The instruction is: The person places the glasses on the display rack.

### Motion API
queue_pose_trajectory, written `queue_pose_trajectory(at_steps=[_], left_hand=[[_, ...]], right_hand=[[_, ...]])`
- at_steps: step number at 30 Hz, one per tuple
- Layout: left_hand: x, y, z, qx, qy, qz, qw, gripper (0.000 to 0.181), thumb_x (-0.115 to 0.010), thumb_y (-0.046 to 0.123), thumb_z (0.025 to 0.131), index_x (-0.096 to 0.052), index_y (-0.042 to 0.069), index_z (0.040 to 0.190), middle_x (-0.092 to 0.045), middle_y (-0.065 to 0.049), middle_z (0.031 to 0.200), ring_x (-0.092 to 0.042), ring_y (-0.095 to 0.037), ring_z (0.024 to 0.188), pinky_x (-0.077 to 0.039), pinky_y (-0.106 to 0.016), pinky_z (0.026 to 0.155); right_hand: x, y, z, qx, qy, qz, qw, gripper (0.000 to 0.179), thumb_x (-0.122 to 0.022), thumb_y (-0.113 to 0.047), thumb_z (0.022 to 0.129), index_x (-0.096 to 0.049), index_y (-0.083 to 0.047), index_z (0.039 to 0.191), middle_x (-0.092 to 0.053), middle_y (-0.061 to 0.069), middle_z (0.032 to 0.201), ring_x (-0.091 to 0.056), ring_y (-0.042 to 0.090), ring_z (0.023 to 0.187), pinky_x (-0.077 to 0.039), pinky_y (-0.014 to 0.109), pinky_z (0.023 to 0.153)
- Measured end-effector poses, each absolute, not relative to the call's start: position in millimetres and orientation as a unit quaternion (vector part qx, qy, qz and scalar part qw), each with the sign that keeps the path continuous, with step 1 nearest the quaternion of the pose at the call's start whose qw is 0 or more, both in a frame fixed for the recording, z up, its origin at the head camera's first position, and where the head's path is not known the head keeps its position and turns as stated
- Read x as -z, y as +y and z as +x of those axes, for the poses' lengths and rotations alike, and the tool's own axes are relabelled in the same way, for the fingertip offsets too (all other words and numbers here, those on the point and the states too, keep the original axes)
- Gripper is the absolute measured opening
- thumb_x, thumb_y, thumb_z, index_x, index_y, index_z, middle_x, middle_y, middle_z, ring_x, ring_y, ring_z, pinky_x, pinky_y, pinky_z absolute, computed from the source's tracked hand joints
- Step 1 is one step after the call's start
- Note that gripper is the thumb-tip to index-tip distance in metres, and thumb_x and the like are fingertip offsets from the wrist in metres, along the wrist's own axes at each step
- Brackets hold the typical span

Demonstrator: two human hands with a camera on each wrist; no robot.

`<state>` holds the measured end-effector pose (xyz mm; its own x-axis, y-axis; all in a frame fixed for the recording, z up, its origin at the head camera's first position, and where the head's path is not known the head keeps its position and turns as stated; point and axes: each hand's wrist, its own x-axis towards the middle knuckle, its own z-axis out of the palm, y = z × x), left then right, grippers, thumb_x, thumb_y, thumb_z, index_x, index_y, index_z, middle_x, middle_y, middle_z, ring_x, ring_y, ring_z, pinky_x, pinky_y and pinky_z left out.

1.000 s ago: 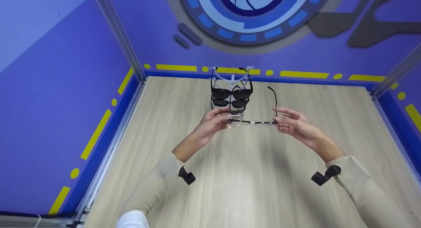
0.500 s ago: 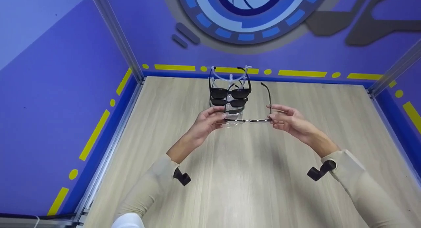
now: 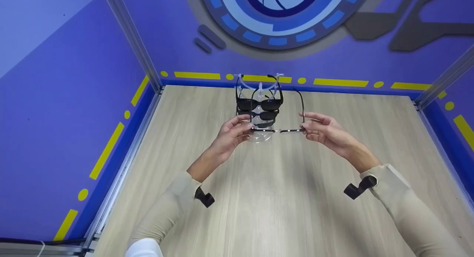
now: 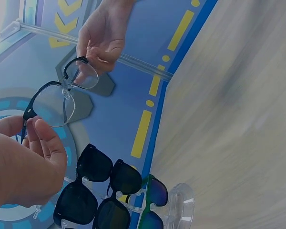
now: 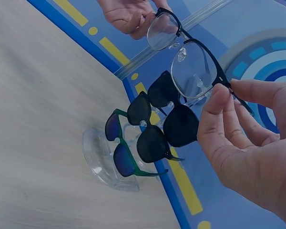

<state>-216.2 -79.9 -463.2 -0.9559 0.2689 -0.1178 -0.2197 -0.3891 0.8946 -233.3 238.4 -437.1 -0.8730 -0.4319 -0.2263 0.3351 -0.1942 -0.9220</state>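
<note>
A pair of eyeglasses [image 3: 263, 130] with clear lenses and black browlines is held up between both hands, temples unfolded and pointing away. My left hand [image 3: 231, 134] pinches the left hinge corner, and my right hand [image 3: 327, 133] pinches the right one. Just beyond stands a clear display stand [image 3: 260, 85] bearing black sunglasses [image 3: 269, 104] at the top. Below them hang a second dark pair [image 5: 151, 143] and a green-framed pair [image 5: 123, 148] with bluish lenses. In the head view the eyeglasses overlap the lower part of the stand; its round clear base [image 5: 97, 162] rests on the table.
The wood-grain table [image 3: 255, 212] runs up to a blue back wall [image 3: 177, 60] with yellow markings. Metal frame posts [image 3: 133, 38] stand at the corners, and side walls close in the left and right. A black wrist mount [image 3: 204, 197] sits on each sleeve.
Both hands have carried the eyeglasses slightly left and farther away, towards the stand, so the left temple now overlaps the hanging sunglasses. The stand's sunglasses stay put.
</note>
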Motion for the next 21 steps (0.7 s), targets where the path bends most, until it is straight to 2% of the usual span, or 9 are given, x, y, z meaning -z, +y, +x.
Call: queue_pose_trajectory(at_steps=[7,11,17,21], left_hand=[[463,-80,-219,-0.845,0.517,0.015,0.135,0.022,-0.061,0.003,0.097,-0.061,0.009,0.119,-0.068,0.002,0.094,-0.064,-0.012,0.081,-0.052,-0.021,0.070],[462,-80,-222,-0.848,0.513,0.013,0.131,0.022,-0.060,0.002,0.098,-0.061,0.006,0.119,-0.068,0.001,0.093,-0.064,-0.012,0.079,-0.052,-0.021,0.069],[459,-85,-227,-0.846,0.517,0.006,0.130,0.022,-0.060,0.002,0.099,-0.059,0.004,0.120,-0.069,0.002,0.093,-0.065,-0.011,0.078,-0.053,-0.021,0.069],[455,-89,-231,-0.846,0.518,0.002,0.126,0.020,-0.060,0.001,0.098,-0.061,0.006,0.118,-0.069,0.003,0.091,-0.065,-0.010,0.077,-0.052,-0.021,0.068]], right_hand=[[435,233,-243,0.769,0.590,-0.040,0.243,0.043,-0.064,-0.003,0.099,-0.051,-0.005,0.140,-0.071,-0.001,0.091,-0.070,0.011,0.081,-0.058,0.025,0.078],[436,231,-246,0.770,0.591,-0.043,0.237,0.048,-0.064,-0.003,0.099,-0.047,-0.002,0.143,-0.071,-0.001,0.091,-0.070,0.011,0.081,-0.058,0.025,0.079],[435,225,-250,0.768,0.595,-0.035,0.234,0.038,-0.065,-0.004,0.098,-0.055,-0.010,0.135,-0.070,-0.001,0.090,-0.069,0.011,0.081,-0.057,0.024,0.077],[431,220,-255,0.767,0.598,-0.034,0.231,0.042,-0.064,-0.003,0.098,-0.053,-0.010,0.138,-0.071,0.000,0.091,-0.069,0.012,0.081,-0.057,0.024,0.077]])
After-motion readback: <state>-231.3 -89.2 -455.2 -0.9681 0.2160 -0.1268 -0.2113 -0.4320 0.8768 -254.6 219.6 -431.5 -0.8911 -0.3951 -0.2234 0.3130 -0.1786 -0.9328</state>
